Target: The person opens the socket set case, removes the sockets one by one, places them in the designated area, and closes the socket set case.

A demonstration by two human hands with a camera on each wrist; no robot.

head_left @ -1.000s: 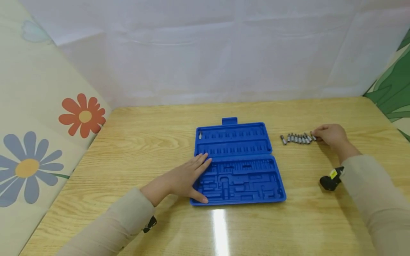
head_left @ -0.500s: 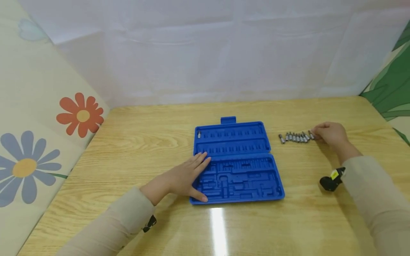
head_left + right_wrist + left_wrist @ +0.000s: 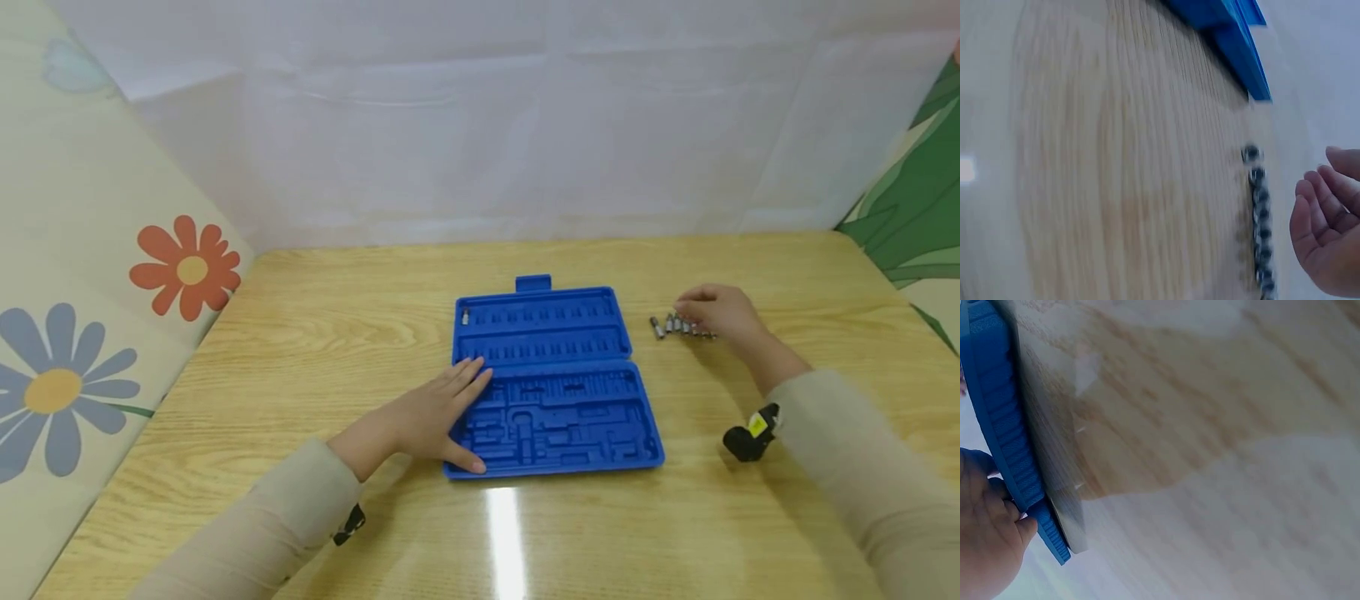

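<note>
A blue moulded tool case (image 3: 558, 417) lies unfolded on the table. My left hand (image 3: 431, 417) rests on its left edge, fingers spread and straight; the left wrist view shows that hand (image 3: 988, 531) against the case's side (image 3: 1007, 419). One small metal bit socket (image 3: 466, 317) stands in the lid's top left slot. A row of bit sockets (image 3: 658, 327) lies right of the case, partly covered by my right hand (image 3: 720, 312). That hand is above the row, thumb and forefinger pinched on a bit socket that is mostly hidden. In the right wrist view the row (image 3: 1262, 215) runs beside the curled fingers.
The wooden table (image 3: 337, 308) carries the case and the row. A white sheet (image 3: 487, 125) hangs behind its far edge. Flower-printed cloth (image 3: 75, 350) stands at the left. A black wrist camera (image 3: 748, 437) hangs below the right sleeve.
My right hand has lifted from the right end of the row and moved left above it, toward the case. The left hand stays in place on the case.
</note>
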